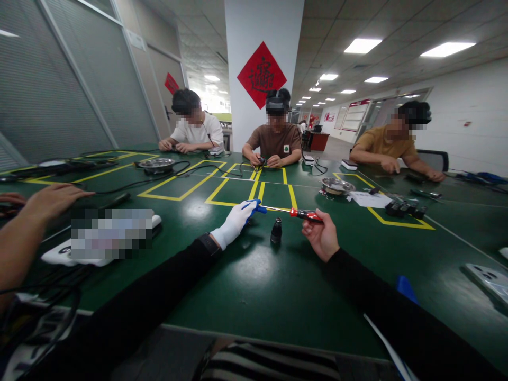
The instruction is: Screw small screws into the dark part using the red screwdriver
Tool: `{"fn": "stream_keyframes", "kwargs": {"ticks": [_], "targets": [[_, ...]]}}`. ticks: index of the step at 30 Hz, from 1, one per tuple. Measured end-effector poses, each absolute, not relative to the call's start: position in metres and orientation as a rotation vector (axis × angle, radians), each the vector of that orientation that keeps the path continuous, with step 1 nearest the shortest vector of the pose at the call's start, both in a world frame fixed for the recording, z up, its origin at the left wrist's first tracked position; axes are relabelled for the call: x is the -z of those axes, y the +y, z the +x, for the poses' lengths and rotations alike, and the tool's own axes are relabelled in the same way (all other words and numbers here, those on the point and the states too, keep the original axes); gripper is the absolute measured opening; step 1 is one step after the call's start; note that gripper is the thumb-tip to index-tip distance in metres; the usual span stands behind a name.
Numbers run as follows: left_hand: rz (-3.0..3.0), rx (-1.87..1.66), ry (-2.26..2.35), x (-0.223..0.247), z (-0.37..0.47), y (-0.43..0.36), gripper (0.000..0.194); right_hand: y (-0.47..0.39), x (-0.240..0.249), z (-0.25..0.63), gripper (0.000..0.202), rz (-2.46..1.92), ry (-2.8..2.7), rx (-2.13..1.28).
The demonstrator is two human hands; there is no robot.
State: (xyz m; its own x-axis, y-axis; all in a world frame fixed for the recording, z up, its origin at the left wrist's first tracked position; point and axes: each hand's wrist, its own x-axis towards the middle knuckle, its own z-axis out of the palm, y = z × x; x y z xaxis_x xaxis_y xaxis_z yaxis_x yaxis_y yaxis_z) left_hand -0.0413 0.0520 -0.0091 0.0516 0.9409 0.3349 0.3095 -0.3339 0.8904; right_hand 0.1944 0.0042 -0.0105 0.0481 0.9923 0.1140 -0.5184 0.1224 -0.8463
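My right hand (pixel 323 238), bare, is wrapped round the red and black handle of a screwdriver (pixel 304 214). The screwdriver lies nearly level, its thin metal shaft pointing left. At the shaft's tip is my left hand (pixel 236 221), in a white glove with blue fingers. Those fingers are closed together; what they hold is too small and hidden to make out. Between my hands, a black ribbed cylindrical part (pixel 277 231) with a narrower top stands upright on the green table (pixel 246 296).
Metal bowls (pixel 337 186) (pixel 156 165) sit farther back. Black parts (pixel 405 207) lie beside white paper (pixel 370 199) on the right. Phones (pixel 490 280) are on both sides. A co-worker's hand (pixel 55 203) reaches in from the left; several people sit across. Cables and yellow tape cross the table.
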Motion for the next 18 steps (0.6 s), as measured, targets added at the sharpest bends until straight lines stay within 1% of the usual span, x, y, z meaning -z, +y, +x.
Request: {"fn": "stream_keyframes", "kwargs": {"ticks": [4,7,10,14,16,18], "targets": [[1.640,-1.346,1.118,0.012,-0.043,0.056,0.041,0.005,0.011,0.195,0.023,-0.706,-0.831,-1.328],[1.628,-1.395,1.113,0.016,-0.042,0.058,0.041,0.006,0.010,0.196,0.022,-0.719,-0.840,-1.276],[1.609,-1.427,1.172,0.019,-0.041,0.057,0.043,0.005,0.008,0.196,0.026,-0.721,-0.902,-1.267],[1.634,-1.542,1.208,0.021,-0.041,0.056,0.038,0.004,0.009,0.194,0.036,-0.768,-1.074,-1.272],[1.634,-1.569,1.230,0.021,-0.041,0.056,0.037,0.006,0.012,0.194,0.039,-0.883,-1.177,-1.187],[1.640,-1.582,1.236,0.022,-0.041,0.056,0.036,0.008,0.015,0.195,0.034,-1.054,-1.329,-1.028]]}}
